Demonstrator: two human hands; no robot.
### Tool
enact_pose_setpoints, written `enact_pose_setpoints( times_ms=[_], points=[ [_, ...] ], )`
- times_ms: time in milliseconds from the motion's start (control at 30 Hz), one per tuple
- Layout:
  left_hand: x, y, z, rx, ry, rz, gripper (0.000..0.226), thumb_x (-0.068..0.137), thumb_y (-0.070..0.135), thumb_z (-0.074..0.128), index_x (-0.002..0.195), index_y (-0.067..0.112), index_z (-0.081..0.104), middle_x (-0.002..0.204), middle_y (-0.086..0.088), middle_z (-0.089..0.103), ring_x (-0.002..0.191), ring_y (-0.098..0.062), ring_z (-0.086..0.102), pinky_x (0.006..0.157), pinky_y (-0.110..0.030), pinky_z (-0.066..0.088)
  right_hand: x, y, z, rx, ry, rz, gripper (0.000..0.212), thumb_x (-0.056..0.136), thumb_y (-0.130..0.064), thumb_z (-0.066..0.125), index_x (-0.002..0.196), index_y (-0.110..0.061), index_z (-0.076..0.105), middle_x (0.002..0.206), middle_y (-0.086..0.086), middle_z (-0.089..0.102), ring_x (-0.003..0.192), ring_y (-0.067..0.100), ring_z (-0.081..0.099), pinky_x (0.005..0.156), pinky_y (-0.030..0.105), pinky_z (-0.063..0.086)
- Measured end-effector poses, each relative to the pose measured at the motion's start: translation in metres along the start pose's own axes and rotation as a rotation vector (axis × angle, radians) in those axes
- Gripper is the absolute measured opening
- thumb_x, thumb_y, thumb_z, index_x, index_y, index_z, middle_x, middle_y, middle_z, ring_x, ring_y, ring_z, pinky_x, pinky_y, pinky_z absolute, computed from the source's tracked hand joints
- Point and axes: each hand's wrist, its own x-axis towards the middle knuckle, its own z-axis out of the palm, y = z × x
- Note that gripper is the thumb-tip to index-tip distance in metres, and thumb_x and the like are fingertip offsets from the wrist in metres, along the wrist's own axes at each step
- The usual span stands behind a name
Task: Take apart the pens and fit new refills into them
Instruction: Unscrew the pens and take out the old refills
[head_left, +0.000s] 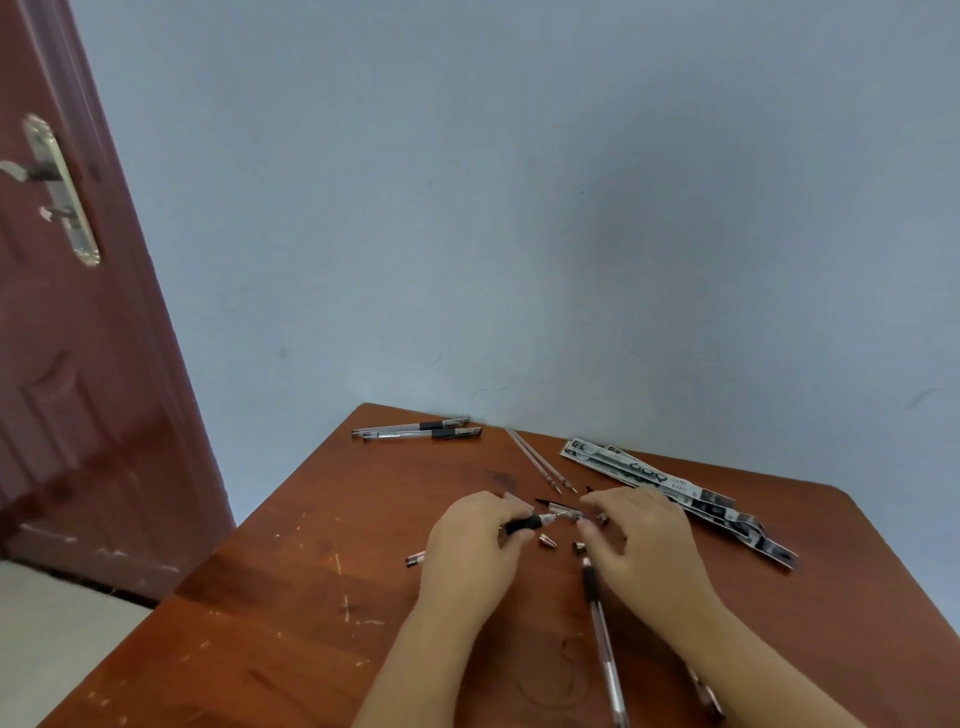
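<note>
My left hand (470, 540) grips a pen (524, 523) by its black rubber sleeve, the pen lying across the wooden table (291, 597). My right hand (641, 538) is just to its right, with thumb and forefinger at the pen's clear front end (566, 515); the picture is too blurred to tell whether they pinch it. A small metal tip cone (548, 541) lies below the pen. A second pen (602, 639) lies lengthwise under my right forearm. Two bare refills (540, 460) lie further back.
Two whole pens (415, 430) lie at the table's far left edge. Flat black-and-white refill packets (675, 493) lie at the right. Small loose pen parts (578, 546) sit between my hands. A blue wall stands right behind, a red-brown door (78, 312) at left.
</note>
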Motion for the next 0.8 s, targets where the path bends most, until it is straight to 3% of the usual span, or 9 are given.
enact_pose_setpoints(
  times_ms=[100, 233, 367, 467, 567, 667, 800],
  points=[
    [-0.003, 0.007, 0.002, -0.048, -0.100, 0.121, 0.023, 0.085, 0.020, 0.060, 0.107, 0.023, 0.067, 0.103, 0.006, 0.065, 0.096, -0.006, 0.052, 0.088, -0.017, 0.039, -0.009, 0.008, -0.011, 0.092, -0.024, -0.022, 0.041, 0.074, -0.042, 0.042, 0.095, -0.018, 0.068, 0.089, -0.004, 0.069, 0.087, 0.007, 0.055, 0.073, 0.033, 0.045],
    [-0.008, 0.015, 0.004, -0.111, -0.194, 0.239, 0.019, 0.080, 0.015, 0.066, 0.098, 0.019, 0.071, 0.094, 0.002, 0.068, 0.086, -0.004, 0.053, 0.084, -0.021, 0.044, -0.022, 0.015, -0.017, 0.147, -0.111, -0.107, 0.030, 0.074, -0.039, 0.046, 0.077, -0.024, 0.072, 0.070, -0.011, 0.067, 0.069, -0.004, 0.047, 0.053, 0.030, 0.046],
    [-0.008, 0.017, 0.005, -0.134, -0.220, 0.261, 0.018, 0.076, 0.012, 0.070, 0.092, 0.019, 0.073, 0.088, 0.002, 0.069, 0.079, -0.002, 0.054, 0.078, -0.015, 0.044, -0.025, 0.017, -0.018, 0.146, -0.089, -0.110, 0.028, 0.071, -0.039, 0.050, 0.071, -0.022, 0.072, 0.061, -0.012, 0.065, 0.063, -0.006, 0.040, 0.049, 0.022, 0.040],
    [-0.008, 0.016, 0.004, -0.131, -0.207, 0.223, 0.019, 0.076, 0.011, 0.070, 0.093, 0.020, 0.073, 0.083, 0.009, 0.065, 0.078, 0.002, 0.054, 0.079, -0.017, 0.046, -0.026, 0.018, -0.020, 0.089, -0.078, -0.152, 0.020, 0.070, -0.033, 0.056, 0.072, -0.022, 0.072, 0.061, -0.012, 0.065, 0.061, 0.000, 0.048, 0.049, 0.019, 0.039],
    [-0.006, 0.010, 0.001, -0.080, -0.172, 0.145, 0.021, 0.078, 0.013, 0.068, 0.098, 0.021, 0.071, 0.081, 0.019, 0.057, 0.080, 0.006, 0.051, 0.084, -0.015, 0.044, -0.027, 0.024, -0.023, 0.062, -0.023, -0.138, 0.021, 0.072, -0.031, 0.054, 0.071, -0.020, 0.071, 0.063, -0.009, 0.066, 0.063, 0.010, 0.057, 0.052, 0.028, 0.045],
    [-0.003, 0.003, -0.004, -0.021, -0.109, 0.043, 0.022, 0.081, 0.015, 0.066, 0.102, 0.021, 0.069, 0.094, 0.011, 0.063, 0.089, 0.000, 0.051, 0.091, -0.019, 0.041, -0.025, 0.036, -0.028, 0.018, 0.030, -0.058, 0.005, 0.067, -0.015, 0.068, 0.071, -0.017, 0.070, 0.066, -0.004, 0.066, 0.067, 0.011, 0.055, 0.060, 0.029, 0.045],
    [0.001, -0.004, -0.005, 0.088, -0.103, -0.096, 0.025, 0.087, 0.019, 0.058, 0.111, 0.023, 0.064, 0.109, 0.005, 0.062, 0.097, -0.007, 0.050, 0.088, -0.018, 0.036, -0.019, 0.048, -0.040, 0.015, 0.116, 0.069, 0.013, 0.061, 0.003, 0.076, 0.066, -0.008, 0.069, 0.063, 0.005, 0.065, 0.067, 0.014, 0.047, 0.061, 0.031, 0.038]
  ],
)
